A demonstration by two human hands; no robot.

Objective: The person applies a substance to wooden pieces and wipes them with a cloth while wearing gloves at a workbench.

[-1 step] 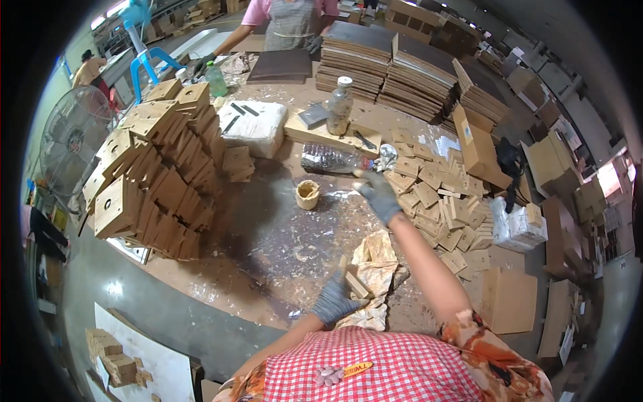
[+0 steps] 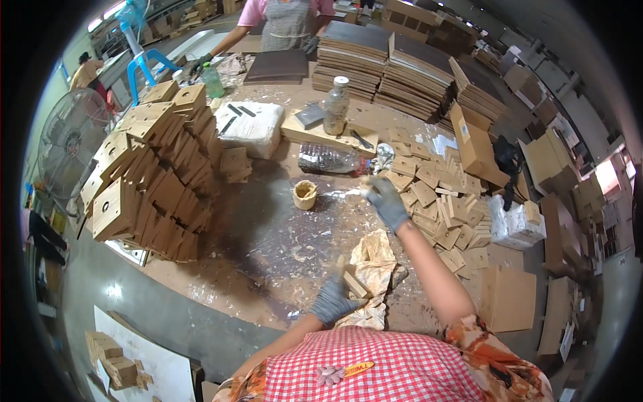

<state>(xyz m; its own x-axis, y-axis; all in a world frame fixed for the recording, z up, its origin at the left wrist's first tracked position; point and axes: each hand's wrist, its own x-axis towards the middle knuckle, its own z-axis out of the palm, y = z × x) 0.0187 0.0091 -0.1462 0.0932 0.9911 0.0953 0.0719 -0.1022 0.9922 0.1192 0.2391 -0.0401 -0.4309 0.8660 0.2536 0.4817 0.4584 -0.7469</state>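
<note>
My left hand [image 2: 333, 301], in a grey glove, is closed around a small wooden block [image 2: 355, 285] near the table's front edge. A stained, crumpled cloth [image 2: 374, 258] lies beside and partly under that hand. My right hand [image 2: 387, 204], also gloved, is above the table next to a heap of loose wooden blocks [image 2: 429, 194]. Its fingers are bent and blurred, so whether they hold anything is unclear. Left of it stands a small round pot [image 2: 305, 195] with a crusted, yellowish rim. A clear plastic bottle with dark contents [image 2: 328, 159] lies on its side beyond my right hand.
Tall stacks of wooden pieces [image 2: 151, 181] stand at the left. A wrapped white bundle [image 2: 251, 127], a capped jar [image 2: 336, 107] and stacked dark boards [image 2: 355, 60] are farther back. A cardboard box [image 2: 477, 151] is at the right. Another person [image 2: 284, 27] stands across the table.
My right hand has shifted slightly to the right and its fingers are more bent. My left hand stays on the wooden block.
</note>
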